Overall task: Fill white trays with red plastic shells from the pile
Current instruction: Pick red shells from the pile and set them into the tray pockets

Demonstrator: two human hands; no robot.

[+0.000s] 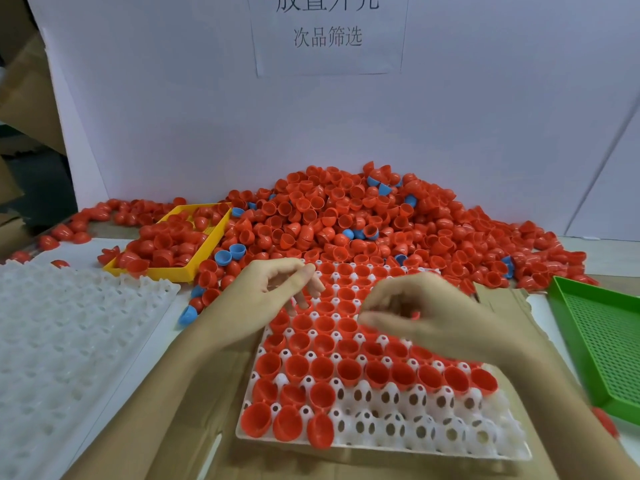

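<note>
**Desk:** What does the frame show?

**Caption writer:** A worker bends over a white tray (381,434) on the tabletop (540,306), most of its pockets already seated with red plastic shells (349,370), open side up. The near rows on the right are still bare. The pile (346,216) rises just behind the tray, against a white backboard, with a few blue shells (230,252) mixed in.

**Desk:** And the hands?

**Caption writer:** The left hand (273,292) hovers over the tray's far left corner, fingers loosely curled downward; no shell is plainly in it. The right hand (429,317) is blurred over the middle rows, fingers bent, a glint of red near the fingertips. Whether it pinches a shell cannot be told.

**Desk:** How would the shells handle?

**Caption writer:** They look thin-walled, hollow and glossy, so likely very light, fairly stiff and a bit slippery. A judgement only: pinching the rim between thumb and finger should serve best, dropping each dome-down into a pocket.

**Desk:** Anything else nearby?

**Caption writer:** A yellow tray (207,251) holding more red shells, a green mesh tray (602,344) at right, and spare white trays (69,341) at left.
</note>
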